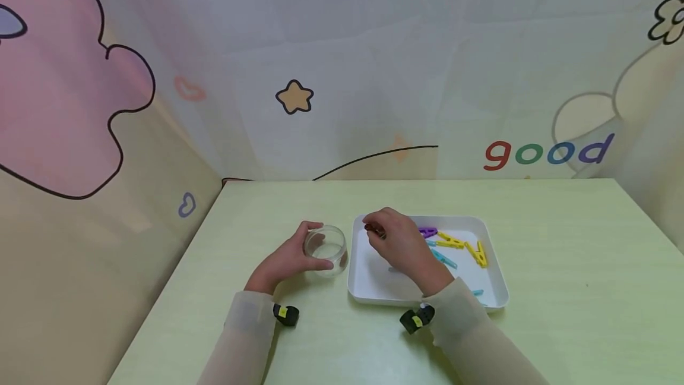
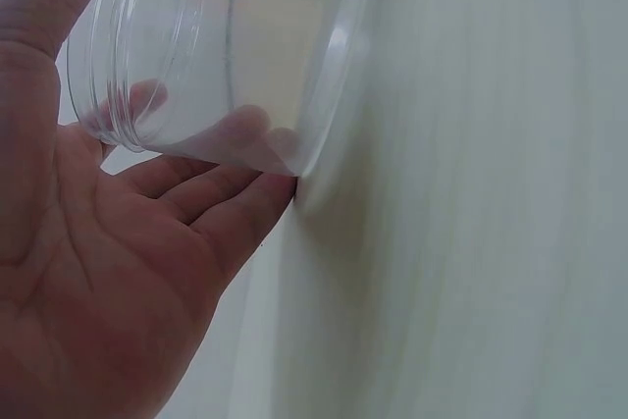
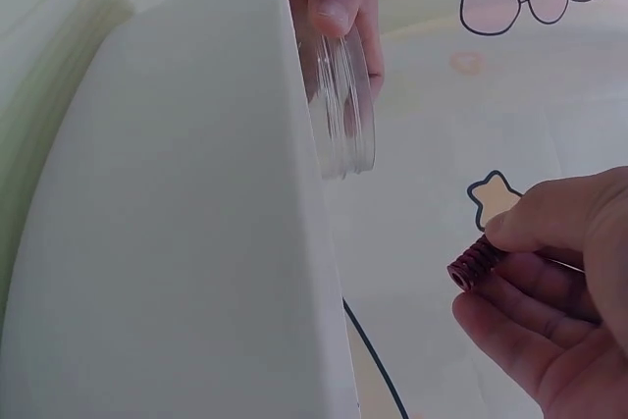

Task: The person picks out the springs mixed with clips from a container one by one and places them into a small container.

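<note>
clear glass, or clear plastic, i cannot tell which: the small jar (image 1: 326,249) stands on the pale green table (image 1: 561,266) just left of centre in the head view, and the left hand (image 1: 285,263) curls round its near side, thumb over the rim and fingers along the wall, so it is steadied rather than lifted. it looks light, rigid and smooth, likely slippery, and best held round the body as it is now. just right of it, the right hand (image 1: 398,242) hovers over the left end of the white tray (image 1: 363,290), its fingertips pinching a small dark red clip (image 1: 370,229); in the right wrist view that clip (image 3: 473,268) shows a ribbed end between thumb and forefinger (image 3: 549,218). it seems light, stiff plastic, easy to hold by its ridged tail. farther right in the tray lie more clothes pegs: a purple one (image 1: 427,232), yellow ones (image 1: 477,252) and pale blue ones (image 1: 445,260), loose and apart from the hand. beyond, at the top of the frame, a cartoon backdrop (image 1: 550,152) with the word "good" closes the scene.
</note>
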Tool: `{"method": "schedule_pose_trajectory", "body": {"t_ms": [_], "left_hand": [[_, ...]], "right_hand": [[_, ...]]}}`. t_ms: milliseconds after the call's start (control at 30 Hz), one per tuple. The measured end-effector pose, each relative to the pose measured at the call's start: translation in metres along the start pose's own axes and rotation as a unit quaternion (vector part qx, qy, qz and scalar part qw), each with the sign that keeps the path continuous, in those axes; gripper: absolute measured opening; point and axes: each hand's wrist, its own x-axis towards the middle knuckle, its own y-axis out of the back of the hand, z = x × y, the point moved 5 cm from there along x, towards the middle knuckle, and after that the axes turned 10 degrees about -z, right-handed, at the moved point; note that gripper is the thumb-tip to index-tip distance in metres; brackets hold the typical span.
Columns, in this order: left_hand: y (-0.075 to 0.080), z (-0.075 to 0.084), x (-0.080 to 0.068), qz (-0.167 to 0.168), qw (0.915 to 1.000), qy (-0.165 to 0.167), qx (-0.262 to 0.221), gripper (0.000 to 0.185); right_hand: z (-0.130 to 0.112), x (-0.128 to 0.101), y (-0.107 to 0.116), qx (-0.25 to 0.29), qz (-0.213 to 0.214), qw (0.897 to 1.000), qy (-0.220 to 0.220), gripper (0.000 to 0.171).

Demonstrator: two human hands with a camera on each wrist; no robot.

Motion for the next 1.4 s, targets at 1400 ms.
{"method": "schedule_pose_trajectory", "body": {"t_ms": [1400], "left_hand": [[-0.001, 0.007, -0.006, -0.004, 0.9999, 0.008, 0.006, 0.09]], "right_hand": [[-0.016, 0.003, -0.01, 0.116, 0.022, 0.992, 0.042, 0.016]]}}
